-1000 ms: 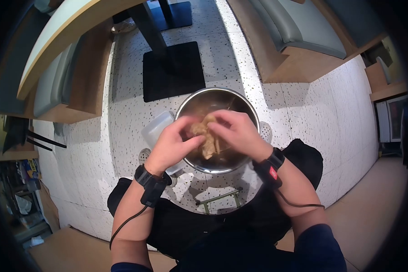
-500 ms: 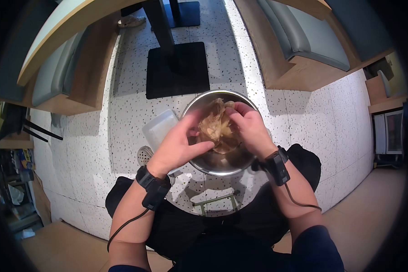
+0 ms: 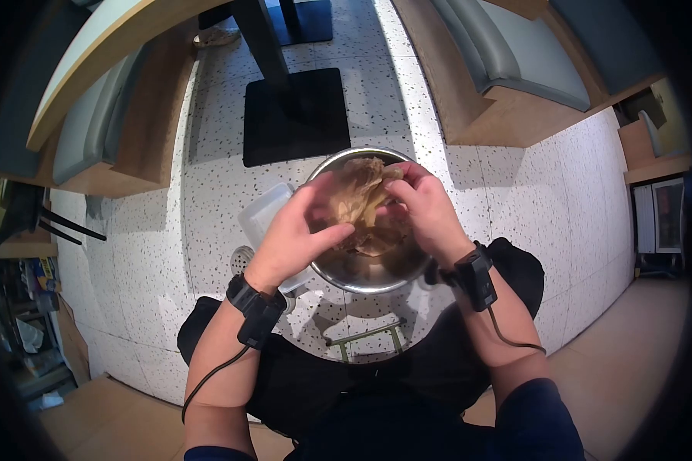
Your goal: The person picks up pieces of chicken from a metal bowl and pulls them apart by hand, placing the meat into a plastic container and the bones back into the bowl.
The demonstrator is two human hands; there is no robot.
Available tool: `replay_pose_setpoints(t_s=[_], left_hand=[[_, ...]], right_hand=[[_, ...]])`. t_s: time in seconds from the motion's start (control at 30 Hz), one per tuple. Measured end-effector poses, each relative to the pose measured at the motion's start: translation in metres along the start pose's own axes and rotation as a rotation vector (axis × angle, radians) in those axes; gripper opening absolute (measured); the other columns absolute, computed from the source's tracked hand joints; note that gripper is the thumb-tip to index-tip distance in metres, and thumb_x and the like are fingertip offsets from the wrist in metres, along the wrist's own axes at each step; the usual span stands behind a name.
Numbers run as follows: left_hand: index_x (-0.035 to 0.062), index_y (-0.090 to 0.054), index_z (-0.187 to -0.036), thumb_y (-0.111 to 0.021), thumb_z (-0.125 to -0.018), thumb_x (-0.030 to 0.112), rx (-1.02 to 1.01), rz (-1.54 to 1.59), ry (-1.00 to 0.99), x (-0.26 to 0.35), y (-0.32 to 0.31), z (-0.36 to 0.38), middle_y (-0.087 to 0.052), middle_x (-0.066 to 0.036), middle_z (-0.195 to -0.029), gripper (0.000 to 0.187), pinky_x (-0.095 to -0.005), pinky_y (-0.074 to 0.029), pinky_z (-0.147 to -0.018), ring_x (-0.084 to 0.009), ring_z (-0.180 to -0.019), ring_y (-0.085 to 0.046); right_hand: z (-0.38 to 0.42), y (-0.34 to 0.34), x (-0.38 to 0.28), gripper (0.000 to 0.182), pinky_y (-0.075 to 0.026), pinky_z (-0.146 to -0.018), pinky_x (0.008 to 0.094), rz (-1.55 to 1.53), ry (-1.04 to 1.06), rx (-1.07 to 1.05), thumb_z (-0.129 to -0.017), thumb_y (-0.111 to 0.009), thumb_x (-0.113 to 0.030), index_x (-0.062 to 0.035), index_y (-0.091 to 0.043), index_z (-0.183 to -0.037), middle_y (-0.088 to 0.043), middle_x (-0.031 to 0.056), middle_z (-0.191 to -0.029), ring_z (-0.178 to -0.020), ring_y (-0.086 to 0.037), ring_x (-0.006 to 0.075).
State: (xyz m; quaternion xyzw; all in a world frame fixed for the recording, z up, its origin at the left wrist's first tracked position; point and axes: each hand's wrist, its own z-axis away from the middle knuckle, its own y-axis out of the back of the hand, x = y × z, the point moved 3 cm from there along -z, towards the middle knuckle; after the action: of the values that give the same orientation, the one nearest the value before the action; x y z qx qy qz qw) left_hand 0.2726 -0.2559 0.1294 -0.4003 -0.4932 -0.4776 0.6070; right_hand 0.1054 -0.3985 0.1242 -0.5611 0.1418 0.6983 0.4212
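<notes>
A brown, crinkled, leaf-like clump [image 3: 357, 201] with paler yellowish parts is held over a round stainless-steel bowl [image 3: 351, 287]; its exact kind I cannot make out. My left hand [image 3: 296, 230] curls round its left side, the thumb along the lower edge and the fingers blurred and partly behind it. At the upper right, my right hand [image 3: 430, 211] pinches an edge of the clump between thumb and fingers. More brown material [image 3: 380, 238] shows lower in the bowl, beneath the hands.
Left of the bowl, a white rectangular tray [image 3: 257, 211] lies partly under my left arm, beside a perforated round item [image 3: 243, 260]. Ahead stands a black table base [image 3: 296, 115], with padded benches [image 3: 546, 69] on both sides. A green metal frame [image 3: 365, 336] shows between my legs.
My hands have shifted slightly up and left in view, along with the bowl and the floor. Both still hold the brown clump, which has spread and turned a little between them.
</notes>
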Motion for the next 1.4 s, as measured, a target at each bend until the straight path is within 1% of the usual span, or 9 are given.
replay_pose_setpoints(t_s=[0.07, 0.2, 0.4, 0.47, 0.8, 0.9, 0.97, 1.17, 1.4], left_hand=[[-0.0049, -0.039, -0.153, -0.083, -0.087, 0.012, 0.027, -0.028, -0.028, -0.003, 0.001, -0.002, -0.06, -0.015, -0.135, 0.082, -0.0338, -0.053, -0.1, -0.0223, -0.12, -0.063], [-0.0049, -0.038, -0.154, -0.083, -0.087, 0.011, 0.011, 0.006, -0.022, -0.001, -0.001, -0.003, -0.061, -0.015, -0.135, 0.082, -0.0346, -0.054, -0.1, -0.0227, -0.121, -0.063], [-0.0054, -0.037, -0.154, -0.082, -0.087, 0.01, 0.012, -0.01, -0.02, -0.002, -0.002, -0.005, -0.061, -0.015, -0.134, 0.083, -0.0347, -0.054, -0.1, -0.0228, -0.12, -0.064], [-0.0029, -0.038, -0.155, -0.08, -0.087, 0.003, 0.005, -0.009, 0.03, 0.001, -0.002, -0.005, -0.056, -0.016, -0.14, 0.08, -0.0377, -0.05, -0.108, -0.0239, -0.123, -0.059], [-0.0027, -0.038, -0.154, -0.079, -0.087, 0.002, 0.004, 0.029, 0.015, 0.002, -0.003, -0.006, -0.054, -0.016, -0.143, 0.079, -0.0379, -0.049, -0.109, -0.0243, -0.125, -0.058], [-0.0031, -0.038, -0.154, -0.078, -0.087, 0.001, 0.004, 0.023, 0.02, 0.002, -0.003, -0.006, -0.054, -0.016, -0.143, 0.078, -0.038, -0.049, -0.109, -0.0244, -0.125, -0.058], [-0.0064, -0.038, -0.153, -0.081, -0.088, 0.007, 0.008, -0.004, -0.041, -0.001, -0.002, -0.007, -0.061, -0.016, -0.135, 0.08, -0.0345, -0.054, -0.101, -0.0223, -0.12, -0.064], [-0.0049, -0.038, -0.154, -0.08, -0.089, 0.007, 0.001, 0.011, -0.018, 0.004, -0.005, -0.005, -0.062, -0.016, -0.134, 0.078, -0.0344, -0.054, -0.101, -0.0227, -0.121, -0.064], [-0.0053, -0.038, -0.153, -0.078, -0.09, 0.007, 0.004, 0.024, -0.03, 0.004, -0.006, -0.006, -0.064, -0.015, -0.133, 0.075, -0.0342, -0.054, -0.102, -0.0224, -0.122, -0.065]], right_hand=[[0.002, 0.002, -0.007, 0.026, -0.062, -0.082, 0.0257, 0.0, -0.002, 0.022, -0.101, -0.059, -0.01, 0.0058, -0.058, -0.122, -0.067, 0.0113, -0.113, -0.1, -0.069, 0.0144], [0.002, 0.008, -0.009, 0.028, -0.062, -0.082, 0.0262, -0.028, -0.002, 0.06, -0.101, -0.06, -0.01, 0.0064, -0.057, -0.123, -0.067, 0.0126, -0.113, -0.099, -0.069, 0.0151], [0.003, 0.01, -0.009, 0.028, -0.062, -0.082, 0.0269, -0.03, 0.009, 0.055, -0.101, -0.06, -0.01, 0.0065, -0.056, -0.124, -0.067, 0.0131, -0.113, -0.099, -0.069, 0.0153], [0.003, 0.012, -0.008, 0.028, -0.062, -0.082, 0.0271, -0.03, 0.01, 0.062, -0.101, -0.06, -0.01, 0.0066, -0.056, -0.124, -0.067, 0.0132, -0.113, -0.099, -0.069, 0.0154], [0.002, 0.015, -0.007, 0.028, -0.062, -0.082, 0.0274, -0.015, 0.023, 0.082, -0.101, -0.06, -0.009, 0.0071, -0.055, -0.124, -0.067, 0.014, -0.114, -0.099, -0.069, 0.0161], [0.001, 0.015, -0.006, 0.028, -0.062, -0.082, 0.027, -0.008, 0.022, 0.073, -0.101, -0.059, -0.008, 0.0069, -0.055, -0.124, -0.067, 0.0137, -0.114, -0.099, -0.069, 0.0158], [0.002, 0.014, -0.006, 0.028, -0.062, -0.082, 0.0267, -0.007, 0.019, 0.069, -0.1, -0.059, -0.008, 0.0068, -0.055, -0.124, -0.067, 0.0136, -0.114, -0.099, -0.069, 0.0156], [0.003, 0.012, -0.005, 0.026, -0.062, -0.082, 0.026, -0.017, 0.014, 0.052, -0.1, -0.059, -0.007, 0.0064, -0.056, -0.123, -0.067, 0.0129, -0.113, -0.099, -0.069, 0.015], [0.002, 0.012, -0.002, 0.025, -0.062, -0.082, 0.0261, -0.013, 0.013, 0.044, -0.1, -0.059, -0.006, 0.0062, -0.056, -0.122, -0.067, 0.0122, -0.112, -0.097, -0.069, 0.0147]])
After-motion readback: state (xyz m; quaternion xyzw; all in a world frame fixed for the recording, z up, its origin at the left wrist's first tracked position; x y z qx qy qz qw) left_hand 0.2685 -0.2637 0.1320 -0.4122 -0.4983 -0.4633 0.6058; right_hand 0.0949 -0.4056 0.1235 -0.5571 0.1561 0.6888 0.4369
